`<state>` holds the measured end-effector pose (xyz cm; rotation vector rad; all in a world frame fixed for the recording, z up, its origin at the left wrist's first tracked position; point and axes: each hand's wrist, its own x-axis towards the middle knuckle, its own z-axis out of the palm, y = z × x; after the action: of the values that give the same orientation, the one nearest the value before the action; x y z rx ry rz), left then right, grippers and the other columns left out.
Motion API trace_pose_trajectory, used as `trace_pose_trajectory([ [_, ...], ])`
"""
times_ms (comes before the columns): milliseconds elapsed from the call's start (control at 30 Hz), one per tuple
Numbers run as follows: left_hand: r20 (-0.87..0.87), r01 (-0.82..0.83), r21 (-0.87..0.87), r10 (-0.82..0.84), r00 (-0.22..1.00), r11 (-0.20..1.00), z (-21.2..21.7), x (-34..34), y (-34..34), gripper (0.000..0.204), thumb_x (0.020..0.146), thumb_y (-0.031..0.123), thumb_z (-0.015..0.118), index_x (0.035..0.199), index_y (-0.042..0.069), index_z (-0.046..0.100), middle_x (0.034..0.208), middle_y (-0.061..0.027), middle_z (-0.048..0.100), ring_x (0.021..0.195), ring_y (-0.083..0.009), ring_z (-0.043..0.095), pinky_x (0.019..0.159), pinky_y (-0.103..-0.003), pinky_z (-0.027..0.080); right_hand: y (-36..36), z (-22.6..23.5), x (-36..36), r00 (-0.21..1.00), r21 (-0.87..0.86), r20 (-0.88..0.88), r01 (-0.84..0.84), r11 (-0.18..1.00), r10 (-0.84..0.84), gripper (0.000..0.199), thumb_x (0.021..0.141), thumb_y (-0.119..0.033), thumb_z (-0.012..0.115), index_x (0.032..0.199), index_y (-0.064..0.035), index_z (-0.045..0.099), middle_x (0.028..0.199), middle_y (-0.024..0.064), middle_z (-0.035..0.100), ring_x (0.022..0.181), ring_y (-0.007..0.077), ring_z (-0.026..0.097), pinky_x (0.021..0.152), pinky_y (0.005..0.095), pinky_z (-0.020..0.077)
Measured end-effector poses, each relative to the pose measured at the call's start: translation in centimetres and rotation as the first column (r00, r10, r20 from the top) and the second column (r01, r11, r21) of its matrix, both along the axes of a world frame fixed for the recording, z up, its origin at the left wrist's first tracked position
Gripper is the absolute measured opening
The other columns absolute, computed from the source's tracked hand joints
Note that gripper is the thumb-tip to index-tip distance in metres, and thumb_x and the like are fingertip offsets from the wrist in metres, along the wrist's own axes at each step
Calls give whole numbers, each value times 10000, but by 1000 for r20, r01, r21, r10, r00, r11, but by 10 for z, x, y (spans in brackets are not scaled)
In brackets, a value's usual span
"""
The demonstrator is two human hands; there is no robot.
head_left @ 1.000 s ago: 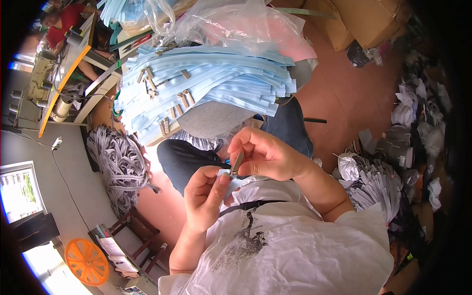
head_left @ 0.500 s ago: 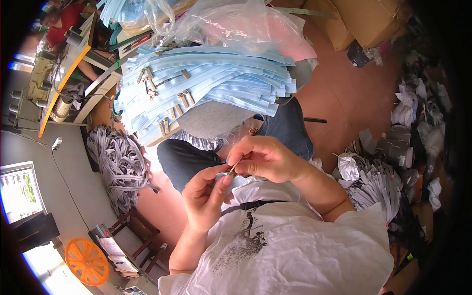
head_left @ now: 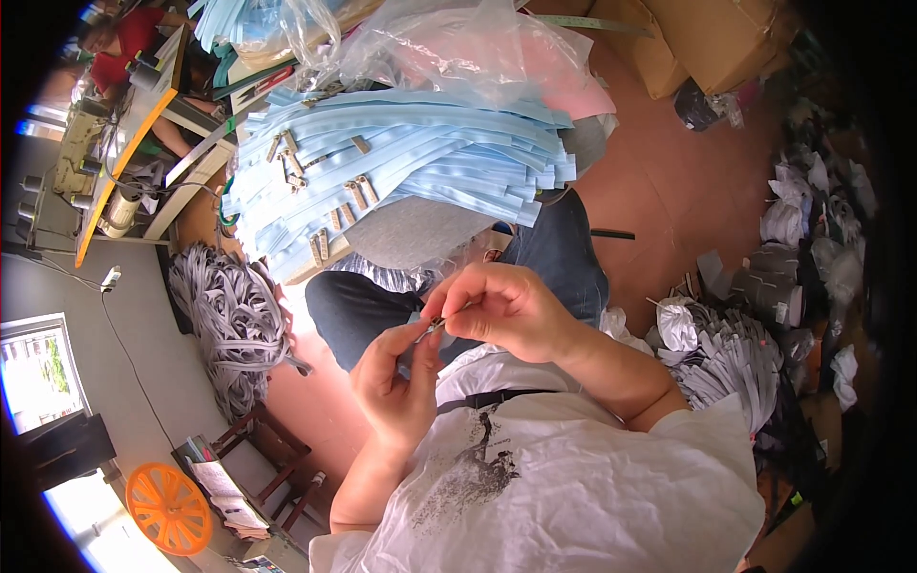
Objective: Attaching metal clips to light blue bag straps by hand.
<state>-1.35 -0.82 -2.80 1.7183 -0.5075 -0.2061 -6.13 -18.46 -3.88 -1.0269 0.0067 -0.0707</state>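
Over my lap, my left hand [head_left: 396, 392] and my right hand [head_left: 516, 310] meet fingertip to fingertip. Between them is a small metal zipper pull [head_left: 437, 324], pinched by the thumb and forefinger of each hand. A bit of pale blue material shows by the left fingers, mostly hidden. In front of my knees, a thick layer of light blue zipper strips [head_left: 430, 143] lies fanned out on a grey padded surface [head_left: 411, 232]. Several brass-coloured zipper pulls [head_left: 361, 194] are scattered over the left part of the strips.
Clear plastic bags [head_left: 411, 48] lie beyond the strips. Heaps of grey strips stand on the floor at left [head_left: 229, 325] and right [head_left: 731, 358]. A worktable [head_left: 129, 172] with machines is at the upper left, a person in red behind it. Cardboard boxes [head_left: 726, 43] stand upper right.
Both hands have shifted slightly left and up, and the metal zipper pull has turned between the fingertips. The strips and loose pulls have not moved.
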Motion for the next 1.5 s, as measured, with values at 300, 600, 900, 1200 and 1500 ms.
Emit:
trace_pose_trajectory([
  [300,-298,-11,-96,-18,954,995,12,0,-5,231,938,42,676,1152,-34,638,874,-61,697,599,-48,595,500,-175,469,1,0,0,995,-179,44,92,979,-86,95,948,-30,653,1030,-3,615,964,35,648,906,89,622,795,244,521],
  [600,17,74,60,-76,997,995,6,10,-1,265,833,-40,743,1094,-16,701,819,-94,701,667,-128,651,600,-232,499,-2,5,0,997,-195,-37,63,979,-71,135,930,-37,682,1037,-9,605,989,44,651,917,98,643,811,243,536],
  [900,298,125,140,-162,941,982,7,15,0,207,872,-21,716,1075,-40,683,846,-72,711,583,-72,618,513,-193,464,-5,4,0,999,-269,42,39,962,-29,139,925,-36,690,1020,-13,591,959,43,656,888,92,636,780,242,523],
  [1200,378,35,74,-61,924,997,-1,13,3,170,861,-59,715,1026,-54,673,802,-88,707,578,-77,623,508,-193,473,-1,7,1,1000,-8,-12,0,1000,0,148,933,-5,664,1050,-10,575,1050,60,640,990,113,630,859,259,518],
  [1500,-387,12,-197,-89,918,980,13,8,2,182,984,98,621,1092,-49,612,869,-81,695,601,-99,607,511,-217,473,-5,8,3,995,-57,-73,60,997,-65,131,951,-4,637,1073,-14,589,1069,60,640,1006,116,621,857,255,515],
])
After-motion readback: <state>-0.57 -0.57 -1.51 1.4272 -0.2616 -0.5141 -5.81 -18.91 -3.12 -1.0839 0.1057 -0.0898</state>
